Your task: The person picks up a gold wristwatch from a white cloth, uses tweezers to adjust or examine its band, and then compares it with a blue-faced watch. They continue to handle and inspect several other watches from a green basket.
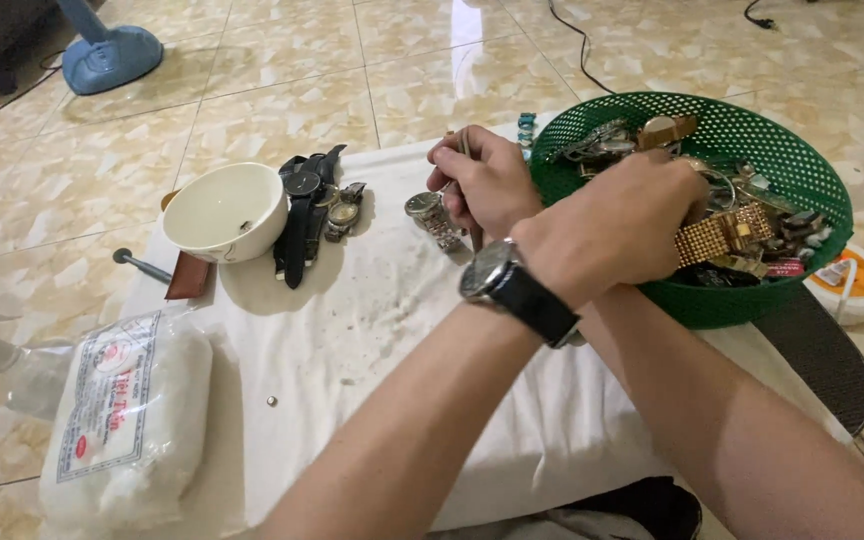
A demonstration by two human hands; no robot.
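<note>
My arms are crossed. My left hand (617, 220), with a black-strapped wristwatch on its wrist, reaches right into the green perforated basket (802, 170) and closes on a gold metal-band watch (727, 235) lying among several other watches. My right hand (482, 180) passes under the left wrist to the middle of the white cloth (372, 340) and grips a thin stick-like tool (475, 238). A silver metal-band watch (434, 216) lies on the cloth just left of that hand.
A white bowl (224, 212) stands at the cloth's far left, with black-strap watches (302, 210) and a small silver watch (344, 212) beside it. A bag of white cotton (127, 420) lies near left. A blue fan base (110, 55) stands on the tiled floor.
</note>
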